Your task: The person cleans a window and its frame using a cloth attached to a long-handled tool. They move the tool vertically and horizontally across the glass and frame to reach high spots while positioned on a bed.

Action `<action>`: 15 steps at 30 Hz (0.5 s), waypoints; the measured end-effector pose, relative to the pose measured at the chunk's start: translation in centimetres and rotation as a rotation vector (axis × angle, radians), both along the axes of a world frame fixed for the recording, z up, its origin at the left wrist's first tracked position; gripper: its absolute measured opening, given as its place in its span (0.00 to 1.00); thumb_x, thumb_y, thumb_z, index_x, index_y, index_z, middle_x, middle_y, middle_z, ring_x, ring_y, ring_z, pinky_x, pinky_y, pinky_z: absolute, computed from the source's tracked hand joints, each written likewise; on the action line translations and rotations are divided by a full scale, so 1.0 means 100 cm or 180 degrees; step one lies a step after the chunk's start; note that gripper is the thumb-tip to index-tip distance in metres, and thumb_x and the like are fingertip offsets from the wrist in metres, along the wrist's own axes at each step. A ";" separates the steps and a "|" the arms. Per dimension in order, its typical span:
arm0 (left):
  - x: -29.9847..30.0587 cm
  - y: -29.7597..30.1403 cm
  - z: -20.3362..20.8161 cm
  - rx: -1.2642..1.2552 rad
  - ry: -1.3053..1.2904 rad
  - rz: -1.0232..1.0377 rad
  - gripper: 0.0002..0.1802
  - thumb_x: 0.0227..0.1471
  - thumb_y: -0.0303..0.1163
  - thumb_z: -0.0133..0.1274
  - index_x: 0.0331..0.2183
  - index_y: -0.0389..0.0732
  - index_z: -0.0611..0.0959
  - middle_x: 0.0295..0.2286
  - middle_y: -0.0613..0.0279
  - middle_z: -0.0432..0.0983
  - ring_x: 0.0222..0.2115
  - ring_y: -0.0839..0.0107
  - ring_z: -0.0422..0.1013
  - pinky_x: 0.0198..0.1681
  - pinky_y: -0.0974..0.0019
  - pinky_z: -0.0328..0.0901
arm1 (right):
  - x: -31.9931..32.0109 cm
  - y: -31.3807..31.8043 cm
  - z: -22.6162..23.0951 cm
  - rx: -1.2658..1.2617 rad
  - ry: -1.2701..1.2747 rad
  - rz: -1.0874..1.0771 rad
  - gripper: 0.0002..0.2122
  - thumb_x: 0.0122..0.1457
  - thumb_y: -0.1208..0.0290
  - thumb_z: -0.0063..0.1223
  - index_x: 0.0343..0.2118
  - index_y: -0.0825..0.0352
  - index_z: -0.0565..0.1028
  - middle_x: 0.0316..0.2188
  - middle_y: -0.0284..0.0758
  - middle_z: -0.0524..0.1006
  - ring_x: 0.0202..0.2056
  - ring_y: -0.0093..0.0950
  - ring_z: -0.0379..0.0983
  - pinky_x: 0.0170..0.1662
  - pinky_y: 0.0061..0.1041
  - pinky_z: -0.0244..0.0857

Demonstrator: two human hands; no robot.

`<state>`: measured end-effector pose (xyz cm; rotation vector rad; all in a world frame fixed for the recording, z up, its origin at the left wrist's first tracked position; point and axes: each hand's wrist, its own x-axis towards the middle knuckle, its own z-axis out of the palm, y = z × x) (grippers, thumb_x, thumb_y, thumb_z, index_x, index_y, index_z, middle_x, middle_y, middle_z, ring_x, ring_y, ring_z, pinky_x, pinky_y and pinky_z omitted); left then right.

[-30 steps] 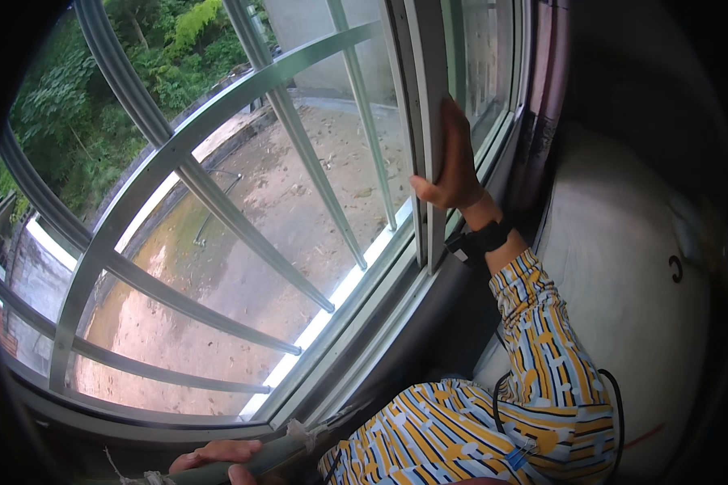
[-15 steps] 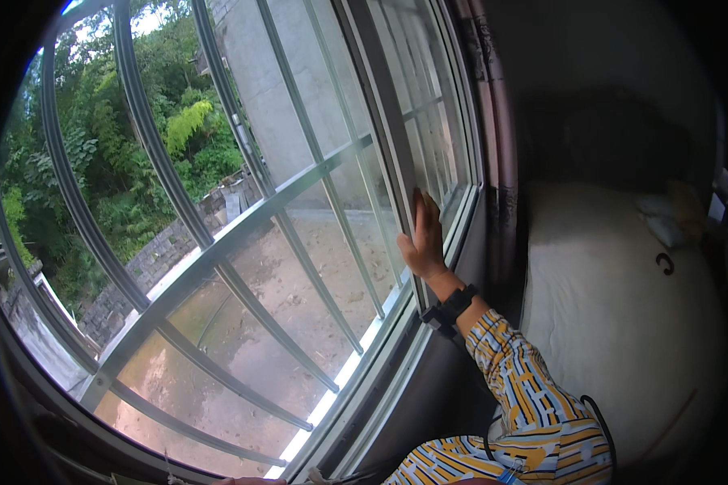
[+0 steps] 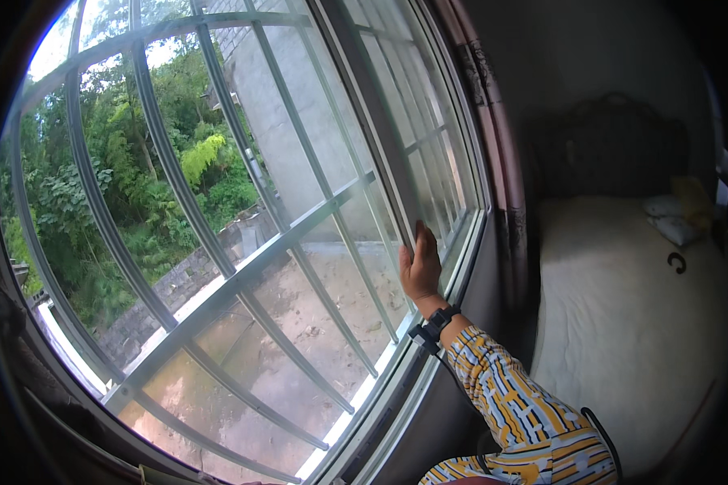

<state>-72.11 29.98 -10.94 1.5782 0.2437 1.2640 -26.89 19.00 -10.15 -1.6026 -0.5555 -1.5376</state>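
My right hand [image 3: 422, 265] rests against the upright edge frame of a sliding window sash [image 3: 387, 153]. Its fingers point upward along the frame, stretched out, and the thumb stands apart on the side toward the open bars. A black band with a small dark device [image 3: 433, 325] circles the wrist, below which a patterned yellow, white and blue sleeve [image 3: 510, 396] covers the arm. Sliding tracks [image 3: 396, 380] run along the sill beneath the hand. My left hand cannot be made out; only a faint skin-coloured sliver shows at the lower edge.
Metal security bars [image 3: 170, 162] stand outside the window, joined by a crossbar [image 3: 218, 295]. Beyond lie muddy ground, a grey wall [image 3: 275, 121] and green trees. A patterned curtain [image 3: 497, 137] hangs right of the window, near a bed [image 3: 615, 323] with small pillows [image 3: 673, 226].
The view has tilted upward, bringing the upper crossbar and headboard into sight. My right hand stays at the sash frame and appears slightly lower in the picture.
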 end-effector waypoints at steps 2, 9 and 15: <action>-0.012 -0.002 -0.001 -0.0018 0.0207 -0.0095 0.22 0.41 0.15 0.52 0.41 0.32 0.66 0.26 0.51 0.75 0.27 0.66 0.73 0.36 0.63 0.68 | 0.007 -0.003 -0.001 0.0049 -0.0015 -0.0011 0.26 0.62 0.64 0.46 0.59 0.70 0.57 0.54 0.50 0.64 0.54 0.49 0.62 0.55 0.39 0.59; -0.042 -0.014 -0.008 -0.0343 0.0031 -0.0292 0.21 0.41 0.12 0.55 0.40 0.32 0.70 0.28 0.54 0.75 0.28 0.71 0.71 0.36 0.66 0.69 | -0.004 -0.002 0.000 0.0176 0.0106 0.0294 0.25 0.62 0.65 0.45 0.60 0.68 0.57 0.53 0.49 0.65 0.53 0.47 0.62 0.54 0.38 0.59; -0.045 -0.007 -0.035 -0.0506 0.0063 -0.0509 0.24 0.40 0.11 0.57 0.41 0.34 0.70 0.34 0.59 0.70 0.34 0.73 0.69 0.37 0.70 0.68 | 0.002 0.003 -0.003 0.0429 0.0409 0.0463 0.23 0.63 0.63 0.42 0.61 0.63 0.59 0.52 0.45 0.67 0.53 0.44 0.63 0.54 0.35 0.59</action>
